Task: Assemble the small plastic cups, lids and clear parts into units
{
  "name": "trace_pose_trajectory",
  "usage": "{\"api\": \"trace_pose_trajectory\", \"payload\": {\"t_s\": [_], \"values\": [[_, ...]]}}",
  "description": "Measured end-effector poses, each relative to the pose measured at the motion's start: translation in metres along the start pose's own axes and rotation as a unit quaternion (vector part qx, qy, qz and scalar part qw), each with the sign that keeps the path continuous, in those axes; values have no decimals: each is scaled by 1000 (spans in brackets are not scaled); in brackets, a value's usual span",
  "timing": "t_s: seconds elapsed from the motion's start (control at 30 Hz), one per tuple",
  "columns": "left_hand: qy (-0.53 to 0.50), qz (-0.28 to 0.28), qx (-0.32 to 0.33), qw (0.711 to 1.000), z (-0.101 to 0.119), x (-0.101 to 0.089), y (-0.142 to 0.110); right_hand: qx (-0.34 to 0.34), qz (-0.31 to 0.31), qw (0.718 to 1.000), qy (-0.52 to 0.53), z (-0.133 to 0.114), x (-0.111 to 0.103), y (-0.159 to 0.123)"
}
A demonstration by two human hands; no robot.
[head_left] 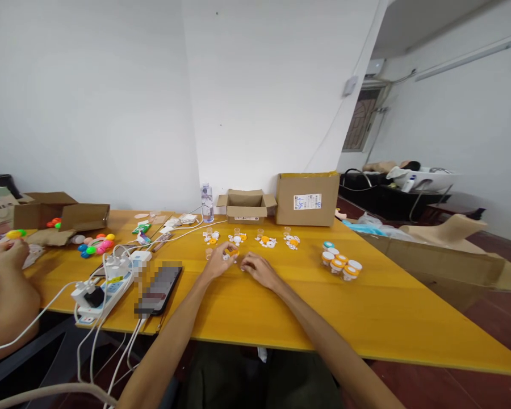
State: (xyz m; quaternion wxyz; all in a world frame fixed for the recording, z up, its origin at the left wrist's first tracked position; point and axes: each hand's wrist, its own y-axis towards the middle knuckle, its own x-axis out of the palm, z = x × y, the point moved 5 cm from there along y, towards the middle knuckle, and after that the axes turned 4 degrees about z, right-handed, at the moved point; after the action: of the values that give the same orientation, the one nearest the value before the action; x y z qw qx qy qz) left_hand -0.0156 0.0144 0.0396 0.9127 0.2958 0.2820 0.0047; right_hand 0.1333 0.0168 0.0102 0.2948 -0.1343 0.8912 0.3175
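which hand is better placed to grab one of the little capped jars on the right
Right, probably. The right hand lies on the table nearer the capped jars; the left hand is at an orange piece.

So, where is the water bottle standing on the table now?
In the head view, the water bottle stands at the far edge of the yellow table, near the wall, just left of the small open cardboard box.
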Motion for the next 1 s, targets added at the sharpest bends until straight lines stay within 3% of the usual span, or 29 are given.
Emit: {"api": "trace_pose_trajectory", "payload": {"t_s": [0.23,0.4,0.73,1.0], "values": [[-2,-97,27,995,7,22,-10,59,75,995,-36,28,-26,-4],[63,-162,79,982,14,35,-17,81,75,992,-65,36,-33,-9],[195,-155,99,963,18,34,-21,58,45,991,-107,33,-28,-11],[242,-154,95,953,20,28,-21,55,42,991,-119,31,-28,-12]]}}
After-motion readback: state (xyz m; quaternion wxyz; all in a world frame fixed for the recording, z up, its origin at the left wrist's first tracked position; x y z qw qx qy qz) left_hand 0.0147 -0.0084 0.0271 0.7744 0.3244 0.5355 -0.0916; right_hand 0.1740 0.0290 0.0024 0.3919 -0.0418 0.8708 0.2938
